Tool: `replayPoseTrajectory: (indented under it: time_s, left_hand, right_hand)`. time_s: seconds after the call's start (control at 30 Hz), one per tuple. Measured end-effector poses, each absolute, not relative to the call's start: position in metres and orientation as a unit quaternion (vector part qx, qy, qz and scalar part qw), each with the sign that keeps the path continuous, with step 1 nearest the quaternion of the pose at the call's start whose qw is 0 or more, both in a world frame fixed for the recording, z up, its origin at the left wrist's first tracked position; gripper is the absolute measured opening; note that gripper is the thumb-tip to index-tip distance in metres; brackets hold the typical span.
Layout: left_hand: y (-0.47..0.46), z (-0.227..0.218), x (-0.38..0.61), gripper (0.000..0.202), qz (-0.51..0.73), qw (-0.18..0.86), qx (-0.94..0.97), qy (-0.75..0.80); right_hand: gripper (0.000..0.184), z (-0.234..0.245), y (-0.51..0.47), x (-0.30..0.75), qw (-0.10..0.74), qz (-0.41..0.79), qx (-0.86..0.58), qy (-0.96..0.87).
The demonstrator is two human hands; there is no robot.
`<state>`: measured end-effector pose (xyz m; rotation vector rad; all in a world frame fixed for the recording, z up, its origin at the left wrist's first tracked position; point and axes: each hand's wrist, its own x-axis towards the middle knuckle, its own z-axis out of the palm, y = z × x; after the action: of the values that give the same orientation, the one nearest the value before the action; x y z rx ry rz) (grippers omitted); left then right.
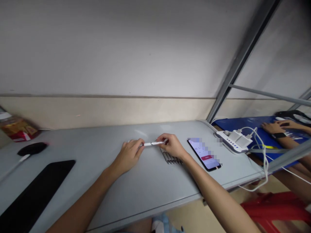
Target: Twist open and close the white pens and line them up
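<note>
White slender pen (150,143) with small dark marks is held almost level between the person's two bare hands, above the middle of a smooth pale-grey desk (143,178). The left hand (130,155) has its fingers pinching one end, with the thumb on the near side; the right hand (173,146) pinches the other end between thumb and fingers, which partly cover it. Whether the pen is in one piece or two joined parts cannot be told.

Just below the right hand, a row of slim grey-silver pens (171,159) lies side by side on the desk, partly hidden by the hand and wrist. To the right of them lies a black-edged smartphone (202,152), its lit screen partly pixelated, with a red button. Farther right, a white rectangular power strip (229,144) carries blocky white plugs (243,141), and a thin white cable (266,166) loops down past the desk edge.

On the left are a long flat black object (41,191), a small black rounded object (31,149) beside a white cord (14,166), and a clear container with a red-and-yellow label (19,128). Beyond the grey metal frame (233,72), another person's hand (271,127) rests over a blue surface (243,124).
</note>
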<state>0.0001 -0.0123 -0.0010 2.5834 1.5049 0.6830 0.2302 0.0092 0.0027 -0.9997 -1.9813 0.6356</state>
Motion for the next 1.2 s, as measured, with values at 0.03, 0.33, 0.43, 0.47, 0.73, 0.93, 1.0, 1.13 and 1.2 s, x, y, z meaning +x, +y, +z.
replayPoseTrajectory:
  time_s: [0.03,0.33,0.43,0.47,0.73,0.93,1.0,1.13,1.2]
  left_hand:
    - [-0.012,-0.001,0.000,0.025,0.220,0.038,0.843,0.490]
    - [-0.009,-0.002,-0.005,0.032,0.237,0.045,0.842,0.483]
    - [-0.007,-0.003,-0.009,0.035,0.231,0.030,0.840,0.490]
    - [-0.006,-0.003,-0.009,0.035,0.229,0.026,0.838,0.494]
    - [-0.006,-0.002,-0.011,0.033,0.230,0.020,0.830,0.508]
    - [-0.006,-0.001,-0.010,0.032,0.236,0.031,0.825,0.513]
    - [-0.007,-0.001,-0.008,0.031,0.233,0.039,0.827,0.509]
    - [-0.010,-0.004,-0.002,0.027,0.228,0.046,0.829,0.508]
    - [-0.011,-0.006,-0.002,0.028,0.226,0.045,0.832,0.505]
  right_hand:
    - [0.014,0.002,0.009,0.230,0.406,0.223,-0.391,-0.795]
    - [0.024,-0.001,0.014,0.239,0.388,0.077,-0.390,-0.831]
    - [0.024,0.000,0.017,0.245,0.369,0.058,-0.416,-0.829]
    - [0.024,0.000,0.018,0.247,0.363,0.052,-0.425,-0.828]
    - [0.023,-0.002,0.022,0.253,0.367,0.062,-0.425,-0.825]
    - [0.022,-0.001,0.019,0.249,0.403,0.105,-0.402,-0.815]
    - [0.022,-0.001,0.018,0.247,0.403,0.115,-0.392,-0.819]
    - [0.022,-0.003,0.016,0.240,0.400,0.123,-0.371,-0.829]
    - [0.021,-0.004,0.014,0.236,0.400,0.136,-0.361,-0.832]
